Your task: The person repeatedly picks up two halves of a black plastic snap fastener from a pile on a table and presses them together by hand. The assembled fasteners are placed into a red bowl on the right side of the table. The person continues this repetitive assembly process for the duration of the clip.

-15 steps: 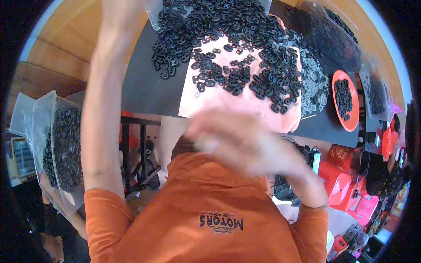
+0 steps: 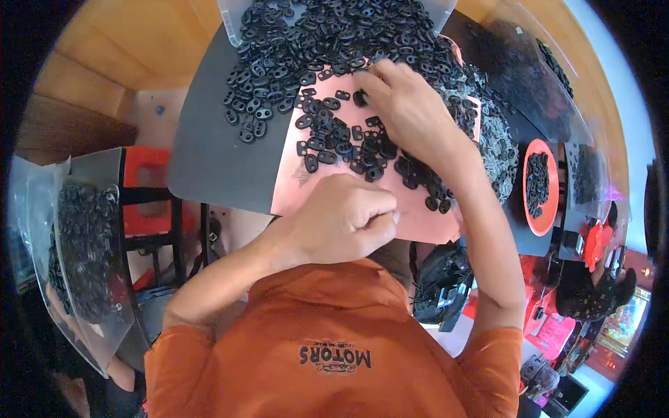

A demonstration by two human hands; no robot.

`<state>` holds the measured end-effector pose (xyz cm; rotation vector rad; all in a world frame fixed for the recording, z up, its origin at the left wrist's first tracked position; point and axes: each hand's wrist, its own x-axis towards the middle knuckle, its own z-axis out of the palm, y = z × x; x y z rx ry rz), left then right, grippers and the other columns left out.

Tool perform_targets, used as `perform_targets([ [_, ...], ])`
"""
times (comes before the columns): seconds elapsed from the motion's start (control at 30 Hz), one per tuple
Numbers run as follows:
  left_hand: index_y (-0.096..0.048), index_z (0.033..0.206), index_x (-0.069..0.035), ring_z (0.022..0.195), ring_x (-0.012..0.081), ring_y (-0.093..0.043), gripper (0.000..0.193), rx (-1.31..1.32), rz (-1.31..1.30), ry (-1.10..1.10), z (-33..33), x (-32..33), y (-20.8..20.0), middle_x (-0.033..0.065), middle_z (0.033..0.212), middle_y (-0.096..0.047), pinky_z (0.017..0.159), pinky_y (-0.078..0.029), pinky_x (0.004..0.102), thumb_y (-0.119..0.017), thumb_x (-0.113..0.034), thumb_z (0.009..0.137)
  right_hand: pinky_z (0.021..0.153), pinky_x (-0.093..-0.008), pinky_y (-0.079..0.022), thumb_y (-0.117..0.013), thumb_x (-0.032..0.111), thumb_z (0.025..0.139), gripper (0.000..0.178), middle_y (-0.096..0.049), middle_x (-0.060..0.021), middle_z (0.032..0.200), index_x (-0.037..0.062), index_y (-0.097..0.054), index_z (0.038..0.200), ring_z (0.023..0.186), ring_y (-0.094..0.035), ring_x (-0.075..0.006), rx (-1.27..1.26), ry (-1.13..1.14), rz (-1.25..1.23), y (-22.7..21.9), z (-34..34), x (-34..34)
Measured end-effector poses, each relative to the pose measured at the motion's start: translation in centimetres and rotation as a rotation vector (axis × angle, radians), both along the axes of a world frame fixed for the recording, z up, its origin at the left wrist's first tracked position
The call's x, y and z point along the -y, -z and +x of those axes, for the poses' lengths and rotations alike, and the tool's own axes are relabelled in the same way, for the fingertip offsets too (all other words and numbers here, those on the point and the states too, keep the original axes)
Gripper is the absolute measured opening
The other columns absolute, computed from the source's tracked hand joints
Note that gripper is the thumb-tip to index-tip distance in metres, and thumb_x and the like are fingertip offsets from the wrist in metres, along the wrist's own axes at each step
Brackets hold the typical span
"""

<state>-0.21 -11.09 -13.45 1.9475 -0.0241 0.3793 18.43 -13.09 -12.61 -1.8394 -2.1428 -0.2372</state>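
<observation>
Black plastic cord locks, oval with two holes, lie scattered over a pink sheet on the dark table. A big heap of them spills from a clear bin at the far side. My left hand is closed in a fist above the sheet's near edge, thumb against the curled fingers; whatever it holds is hidden. My right hand reaches to the edge of the heap with bent fingers, its tips out of sight. Just beside its thumb is one dark cord lock.
Grey, translucent small parts are piled right of the sheet. Farther right stands an orange oval bowl holding black parts. A clear bin of black parts is at the left, with another person's arm near it. A red stool shows beyond.
My left hand has come back from far left to the sheet's near edge. My right hand has gone from near my body out to the heap. The view has shifted somewhat.
</observation>
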Motion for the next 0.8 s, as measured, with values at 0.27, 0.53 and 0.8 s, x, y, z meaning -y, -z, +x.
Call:
perform_targets([
  [0.27, -0.042, 0.057, 0.0, 0.044, 0.0229, -0.042, 0.02, 0.034, -0.143, 0.064, 0.2, -0.4, 0.9, 0.0102, 0.052, -0.04, 0.043, -0.032, 0.0346, -0.052, -0.005, 0.074, 0.074, -0.0389, -0.044, -0.054, 0.005, 0.071, 0.023, -0.052, -0.013, 0.089, 0.0037, -0.057, 0.094, 0.085, -0.051, -0.0315, -0.004, 0.069, -0.018, -1.8, 0.6, 2.1],
  [0.53, -0.045, 0.058, -0.001, 0.047, 0.0267, -0.048, 0.019, 0.052, -0.125, 0.031, 0.3, -0.4, 1.1, 0.0114, 0.054, -0.044, 0.045, -0.036, 0.0361, -0.054, -0.006, 0.074, 0.074, -0.0411, -0.044, -0.055, 0.008, 0.071, 0.011, -0.052, -0.0133, 0.082, 0.0018, -0.055, 0.08, 0.083, -0.053, -0.032, -0.092, -0.059, -0.114, -0.9, -1.0, 0.1],
  [0.8, -0.045, 0.059, -0.002, 0.048, 0.0283, -0.049, 0.019, 0.03, -0.083, 0.011, 0.1, -0.1, 1.2, 0.0119, 0.055, -0.045, 0.046, -0.037, 0.0367, -0.054, -0.007, 0.075, 0.067, -0.0398, -0.046, -0.055, 0.007, 0.07, 0.011, -0.054, -0.0132, 0.08, 0.003, -0.056, 0.08, 0.076, -0.056, -0.0318, -0.085, -0.005, -0.069, -1.9, -0.7, -0.5],
])
